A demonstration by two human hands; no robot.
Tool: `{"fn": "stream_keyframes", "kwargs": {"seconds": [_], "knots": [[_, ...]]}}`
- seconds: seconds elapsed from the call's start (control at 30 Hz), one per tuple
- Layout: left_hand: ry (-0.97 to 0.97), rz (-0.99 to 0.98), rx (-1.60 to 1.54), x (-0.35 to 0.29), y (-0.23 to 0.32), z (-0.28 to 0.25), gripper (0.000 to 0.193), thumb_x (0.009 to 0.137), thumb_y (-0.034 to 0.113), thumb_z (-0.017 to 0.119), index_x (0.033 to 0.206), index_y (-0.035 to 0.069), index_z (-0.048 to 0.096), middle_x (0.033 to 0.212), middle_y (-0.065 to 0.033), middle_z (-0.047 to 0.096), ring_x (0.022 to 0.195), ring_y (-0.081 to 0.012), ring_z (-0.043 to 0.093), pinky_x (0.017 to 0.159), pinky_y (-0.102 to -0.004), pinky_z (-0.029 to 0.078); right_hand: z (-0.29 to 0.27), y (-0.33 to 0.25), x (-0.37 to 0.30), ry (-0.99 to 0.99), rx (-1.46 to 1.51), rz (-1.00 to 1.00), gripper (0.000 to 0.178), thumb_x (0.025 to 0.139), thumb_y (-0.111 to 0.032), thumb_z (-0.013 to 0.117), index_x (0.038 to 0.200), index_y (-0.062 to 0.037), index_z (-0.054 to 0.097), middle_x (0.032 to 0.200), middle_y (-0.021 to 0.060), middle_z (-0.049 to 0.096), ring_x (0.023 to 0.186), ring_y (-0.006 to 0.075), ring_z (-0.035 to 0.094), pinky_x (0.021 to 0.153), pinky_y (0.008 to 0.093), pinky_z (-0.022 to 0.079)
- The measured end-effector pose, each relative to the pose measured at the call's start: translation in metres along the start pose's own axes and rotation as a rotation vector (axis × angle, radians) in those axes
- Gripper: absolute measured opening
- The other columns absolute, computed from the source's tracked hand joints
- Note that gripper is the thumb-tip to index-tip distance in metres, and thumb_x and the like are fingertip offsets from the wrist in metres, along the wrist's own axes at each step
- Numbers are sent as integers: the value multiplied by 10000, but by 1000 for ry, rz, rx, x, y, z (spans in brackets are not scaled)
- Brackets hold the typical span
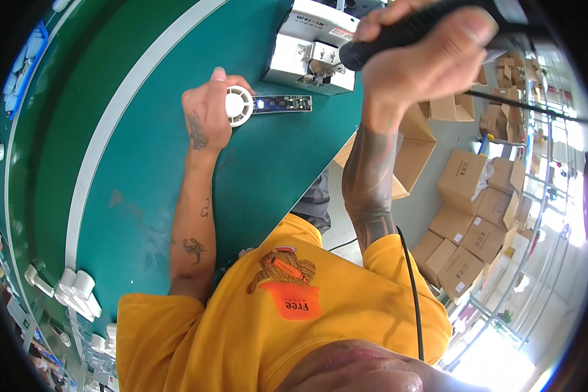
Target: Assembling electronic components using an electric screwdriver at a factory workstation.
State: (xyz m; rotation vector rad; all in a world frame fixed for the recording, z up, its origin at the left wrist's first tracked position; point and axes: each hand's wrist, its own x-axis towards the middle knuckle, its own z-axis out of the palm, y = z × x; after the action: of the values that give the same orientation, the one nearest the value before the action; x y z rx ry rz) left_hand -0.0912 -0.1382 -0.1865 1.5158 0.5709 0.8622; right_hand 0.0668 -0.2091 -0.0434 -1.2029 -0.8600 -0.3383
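Observation:
My left hand (206, 108) is closed on a white round piece with a spoked, fan-like face (238, 106), over the green tabletop. From that piece a narrow strip with a circuit board (284, 104) sticks out to the right; a small spot on it looks bright. Raised at the upper right, my right hand (431, 68) grips a black electric screwdriver (398, 36). Its front end points left and down, at the metal front of a white box-shaped machine (282, 60), which looks like a screw feeder. Whether the tip touches it, I cannot tell.
A green conveyor belt (46, 163) with a pale rail (98, 137) runs along the left. White curved parts (78, 291) lie at the lower left. Open cardboard boxes (411, 153) and stacked cartons (480, 238) stand on the floor at right. A black cable (413, 287) hangs near my right arm.

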Motion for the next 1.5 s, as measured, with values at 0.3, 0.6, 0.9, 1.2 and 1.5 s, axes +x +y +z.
{"fn": "stream_keyframes", "kwargs": {"seconds": [0.3, 0.6, 0.9, 1.2, 1.5], "knots": [[7, -14, -57, 2, -5, -1, 566, 1103, 285, 386, 784, -31, 730, 625, -61, 667, 560, -112, 610, 538, -268, 461, 16, -16, -20, 136, 34, 331, 507, 1051, -546, 537, 1022, -40, 528, 608, 28, 526, 440, 101, 491, 405, 228, 371], [16, -18, -100, 0, -7, 0, 542, 1100, 274, 415, 783, -39, 724, 649, -77, 687, 574, -116, 634, 537, -270, 481, -15, 24, -28, -18, 40, 201, 568, 1056, -585, 485, 940, -34, 411, 588, 110, 537, 417, 181, 524, 376, 302, 431], [-5, 5, -53, 2, -6, -2, 541, 1100, 276, 419, 784, -39, 725, 647, -74, 688, 570, -116, 635, 532, -272, 478, -16, 36, -34, -54, 28, 117, 571, 1056, -587, 479, 963, -30, 394, 595, 110, 524, 422, 185, 512, 378, 313, 431], [12, -24, -67, 3, -5, 1, 555, 1099, 282, 411, 769, -35, 725, 626, -65, 673, 552, -120, 613, 534, -282, 471, -23, 34, -41, -67, 35, 112, 614, 1047, -616, 470, 1029, -9, 384, 612, 129, 521, 433, 197, 513, 389, 330, 445], [-31, -30, -84, -5, -4, 17, 533, 1097, 245, 398, 769, -29, 717, 617, -71, 664, 550, -131, 625, 537, -294, 472, -20, -3, -7, -1, 82, 165, 791, 981, -778, 383, 1018, 1, 516, 593, 132, 526, 434, 221, 510, 404, 331, 443]]}}
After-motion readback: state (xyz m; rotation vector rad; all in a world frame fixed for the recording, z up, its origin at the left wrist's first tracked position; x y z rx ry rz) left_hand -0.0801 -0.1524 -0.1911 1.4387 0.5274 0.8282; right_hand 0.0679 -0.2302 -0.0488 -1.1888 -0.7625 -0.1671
